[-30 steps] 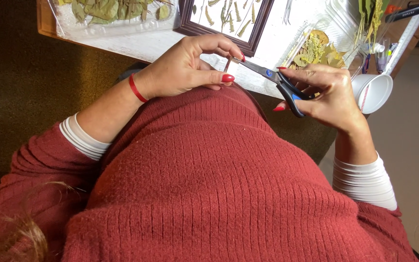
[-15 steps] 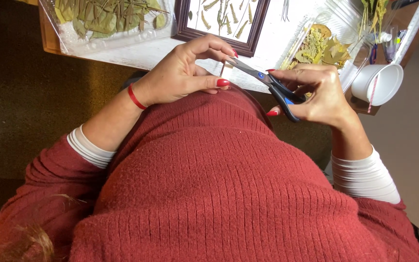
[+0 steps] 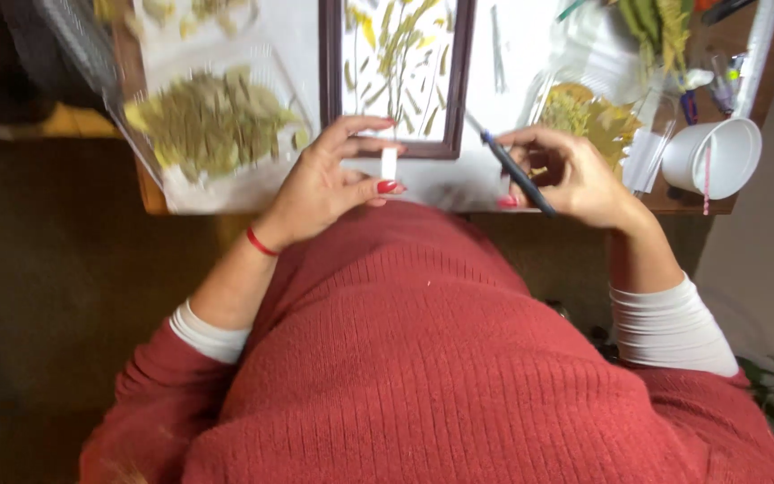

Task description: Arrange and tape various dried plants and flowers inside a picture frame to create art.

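Scissors (image 3: 514, 170) pulled away — right hand (image 3: 575, 175) grips them; left hand (image 3: 333, 179) pinches white strip (image 3: 389, 163).

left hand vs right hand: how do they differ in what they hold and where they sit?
The left hand pinches a small white strip between thumb and fingers; the right hand grips dark-handled scissors. The left hand lies below the dark wooden frame; the right hand lies to the frame's right, in front of a clear bag of yellow leaves. Both have red-painted nails and white cuffs under red sleeves.
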